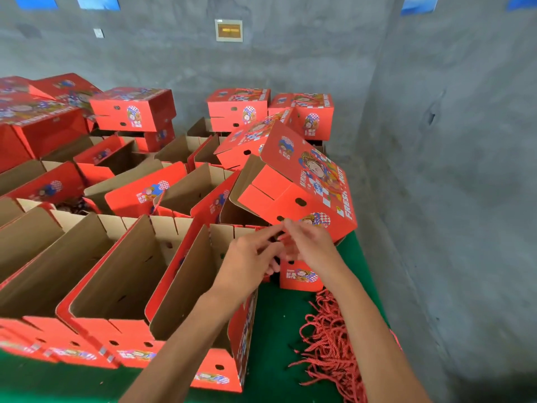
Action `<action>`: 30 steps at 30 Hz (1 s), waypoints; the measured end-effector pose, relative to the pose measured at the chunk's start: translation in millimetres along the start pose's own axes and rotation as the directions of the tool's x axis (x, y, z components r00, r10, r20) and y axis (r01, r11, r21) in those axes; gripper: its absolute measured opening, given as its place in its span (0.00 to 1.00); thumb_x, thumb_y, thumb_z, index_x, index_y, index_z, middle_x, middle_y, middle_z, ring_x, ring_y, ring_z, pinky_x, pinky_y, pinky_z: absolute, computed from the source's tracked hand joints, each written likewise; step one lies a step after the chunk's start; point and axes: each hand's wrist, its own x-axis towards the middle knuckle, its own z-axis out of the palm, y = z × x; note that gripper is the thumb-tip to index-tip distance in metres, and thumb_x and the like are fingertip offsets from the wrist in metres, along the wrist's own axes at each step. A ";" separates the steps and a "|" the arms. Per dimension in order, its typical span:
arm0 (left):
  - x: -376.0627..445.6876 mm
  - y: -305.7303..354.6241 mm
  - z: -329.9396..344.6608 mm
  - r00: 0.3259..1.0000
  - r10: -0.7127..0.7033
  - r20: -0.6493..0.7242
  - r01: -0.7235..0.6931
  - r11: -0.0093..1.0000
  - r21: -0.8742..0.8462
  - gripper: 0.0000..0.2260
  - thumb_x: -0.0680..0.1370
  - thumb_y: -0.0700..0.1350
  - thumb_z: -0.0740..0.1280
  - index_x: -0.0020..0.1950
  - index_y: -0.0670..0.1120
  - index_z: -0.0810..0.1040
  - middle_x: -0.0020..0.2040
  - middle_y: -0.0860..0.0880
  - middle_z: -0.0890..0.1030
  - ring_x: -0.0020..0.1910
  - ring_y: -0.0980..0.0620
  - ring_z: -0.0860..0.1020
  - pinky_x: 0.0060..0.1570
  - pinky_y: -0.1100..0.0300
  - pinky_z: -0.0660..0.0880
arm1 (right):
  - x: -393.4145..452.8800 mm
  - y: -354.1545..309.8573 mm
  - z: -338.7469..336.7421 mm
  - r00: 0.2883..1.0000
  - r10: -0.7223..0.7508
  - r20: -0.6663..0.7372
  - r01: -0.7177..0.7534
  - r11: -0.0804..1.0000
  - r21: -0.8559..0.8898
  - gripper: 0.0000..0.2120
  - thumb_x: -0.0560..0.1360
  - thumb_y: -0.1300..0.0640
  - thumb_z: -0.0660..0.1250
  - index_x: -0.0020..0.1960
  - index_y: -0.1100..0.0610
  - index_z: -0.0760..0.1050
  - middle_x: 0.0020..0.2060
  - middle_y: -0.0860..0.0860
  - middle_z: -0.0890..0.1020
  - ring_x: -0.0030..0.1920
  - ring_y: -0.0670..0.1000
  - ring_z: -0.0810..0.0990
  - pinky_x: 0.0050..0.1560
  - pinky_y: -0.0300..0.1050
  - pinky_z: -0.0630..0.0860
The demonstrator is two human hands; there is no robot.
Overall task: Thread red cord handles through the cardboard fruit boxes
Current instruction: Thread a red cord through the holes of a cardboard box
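Note:
A red printed cardboard fruit box (302, 184) lies tilted on its side above the open boxes, its oval holes facing me. Just below its lower hole, my left hand (250, 263) and my right hand (311, 245) meet fingertip to fingertip. A blurred bit of red cord (286, 238) seems pinched between them; I cannot see it clearly. Under my left forearm stands an open box (200, 286) with a brown inside. A heap of loose red cords (328, 344) lies on the green table to my right.
Several open red boxes (96, 274) stand in rows to the left on the green table top (276, 330). Closed boxes (238, 109) are stacked at the back against a grey concrete wall (436, 170), which also runs close along the right.

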 end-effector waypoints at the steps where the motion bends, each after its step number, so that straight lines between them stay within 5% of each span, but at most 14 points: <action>1: 0.5 -4.2 -5.3 0.998 0.057 0.020 -0.058 0.995 0.078 0.21 0.82 0.42 0.67 0.73 0.58 0.73 0.36 0.51 0.85 0.32 0.52 0.83 0.40 0.62 0.82 | -6.8 5.8 -1.6 0.995 0.029 0.095 -0.026 0.999 -0.029 0.14 0.82 0.45 0.68 0.54 0.53 0.86 0.42 0.52 0.87 0.42 0.49 0.86 0.44 0.42 0.84; 3: 3.4 -12.3 -14.1 0.987 0.131 0.095 -0.149 0.964 0.220 0.24 0.81 0.48 0.69 0.76 0.57 0.67 0.35 0.55 0.85 0.32 0.57 0.83 0.40 0.63 0.82 | -16.5 16.1 -1.7 0.982 0.011 0.187 -0.001 0.999 -0.050 0.14 0.82 0.46 0.69 0.49 0.54 0.88 0.38 0.49 0.85 0.42 0.46 0.84 0.47 0.44 0.84; 6: 3.9 -24.8 -16.6 0.982 0.152 0.112 -0.184 0.906 0.382 0.26 0.78 0.54 0.72 0.74 0.54 0.69 0.37 0.57 0.84 0.37 0.61 0.82 0.45 0.57 0.82 | -21.6 35.5 1.6 0.996 -0.008 0.084 0.008 1.000 0.002 0.11 0.80 0.51 0.71 0.45 0.56 0.88 0.36 0.51 0.84 0.39 0.48 0.83 0.49 0.47 0.84; 8: -2.3 -34.3 -16.0 0.994 0.107 0.035 -0.111 0.894 0.434 0.30 0.75 0.58 0.73 0.74 0.57 0.67 0.49 0.60 0.83 0.47 0.62 0.80 0.51 0.59 0.79 | -23.8 52.7 5.2 1.000 0.017 -0.006 -0.017 0.998 0.055 0.10 0.80 0.54 0.72 0.44 0.59 0.86 0.35 0.52 0.84 0.36 0.50 0.82 0.43 0.46 0.82; 10: -10.5 -45.8 -17.2 0.996 -0.093 -0.001 0.084 0.899 0.430 0.34 0.75 0.63 0.72 0.76 0.56 0.61 0.61 0.58 0.76 0.59 0.57 0.76 0.58 0.58 0.74 | -30.9 74.9 11.4 0.998 0.052 -0.045 -0.048 0.995 0.087 0.07 0.80 0.58 0.72 0.46 0.59 0.85 0.36 0.53 0.85 0.36 0.50 0.83 0.41 0.44 0.83; 13: -22.6 -65.1 -21.6 0.798 -0.558 0.228 0.506 0.826 0.251 0.28 0.77 0.63 0.69 0.71 0.50 0.68 0.68 0.50 0.78 0.61 0.49 0.80 0.64 0.47 0.77 | -47.3 116.3 27.3 0.992 0.115 -0.051 -0.109 0.988 0.106 0.05 0.80 0.61 0.71 0.47 0.56 0.84 0.39 0.55 0.87 0.39 0.52 0.86 0.43 0.43 0.84; 15: -29.9 -78.5 -24.5 0.643 -0.658 0.393 0.669 0.732 0.131 0.23 0.79 0.61 0.68 0.67 0.48 0.74 0.61 0.49 0.84 0.57 0.48 0.84 0.63 0.46 0.78 | -56.6 141.9 40.2 0.988 0.150 -0.030 -0.148 0.986 0.077 0.06 0.81 0.62 0.69 0.48 0.54 0.84 0.40 0.54 0.87 0.43 0.52 0.88 0.45 0.42 0.84; 18: -38.3 -91.3 -31.2 0.554 -0.690 0.467 0.791 0.611 -0.037 0.23 0.78 0.62 0.68 0.68 0.51 0.75 0.57 0.49 0.86 0.55 0.49 0.85 0.56 0.50 0.81 | -68.3 172.0 56.7 0.981 0.189 0.031 -0.191 0.980 0.048 0.06 0.81 0.62 0.69 0.55 0.60 0.84 0.44 0.55 0.87 0.45 0.51 0.88 0.50 0.44 0.84; 22: -46.2 -102.1 -35.2 0.540 -0.714 0.445 0.831 0.537 -0.145 0.26 0.73 0.67 0.69 0.65 0.53 0.77 0.57 0.47 0.86 0.55 0.47 0.85 0.53 0.48 0.80 | -77.0 184.9 70.9 0.983 0.179 0.033 -0.181 0.980 0.076 0.07 0.81 0.63 0.68 0.52 0.58 0.85 0.43 0.56 0.87 0.45 0.52 0.87 0.51 0.47 0.85; 30: -53.2 -106.0 -33.9 0.576 -0.732 0.363 0.811 0.568 -0.142 0.28 0.71 0.69 0.69 0.65 0.55 0.76 0.56 0.47 0.86 0.54 0.46 0.85 0.59 0.44 0.79 | -69.9 184.8 81.6 0.987 0.158 -0.022 -0.157 0.987 0.023 0.10 0.84 0.60 0.64 0.59 0.64 0.81 0.45 0.54 0.84 0.41 0.45 0.85 0.48 0.42 0.83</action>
